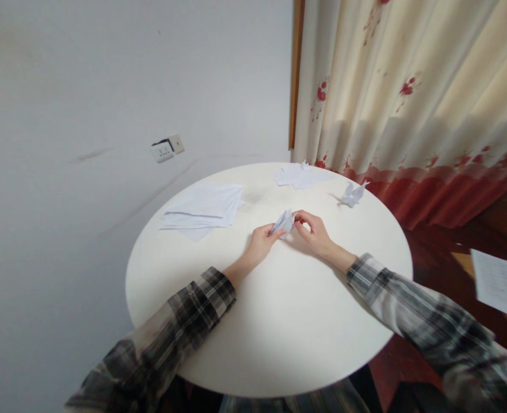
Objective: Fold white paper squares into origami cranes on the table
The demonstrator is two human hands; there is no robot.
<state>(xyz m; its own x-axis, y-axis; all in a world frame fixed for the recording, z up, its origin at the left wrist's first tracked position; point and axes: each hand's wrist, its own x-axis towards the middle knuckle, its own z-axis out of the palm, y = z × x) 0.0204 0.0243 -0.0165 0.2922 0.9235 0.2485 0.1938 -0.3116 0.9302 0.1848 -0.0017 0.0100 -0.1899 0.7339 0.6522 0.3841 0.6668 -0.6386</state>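
A small piece of folded white paper (283, 224) is held over the middle of the round white table (270, 321). My left hand (262, 241) pinches it from the left, with the thumb on the near side. At its right edge, my right hand (312, 230) has thumb and forefinger curled against the paper; the exact contact is too small to make out. Beyond my right hand stands a folded paper crane (353, 194). Left of my hands lies a loose stack of white paper sheets (204, 202).
More white paper (299, 176) lies at the table's far edge, with a small folded paper piece (304, 165) on it. A wall with a socket (162, 151) borders the left. Behind the right side hangs a flowered curtain (408, 115). Written sheets (500, 284) lie on wooden furniture at right.
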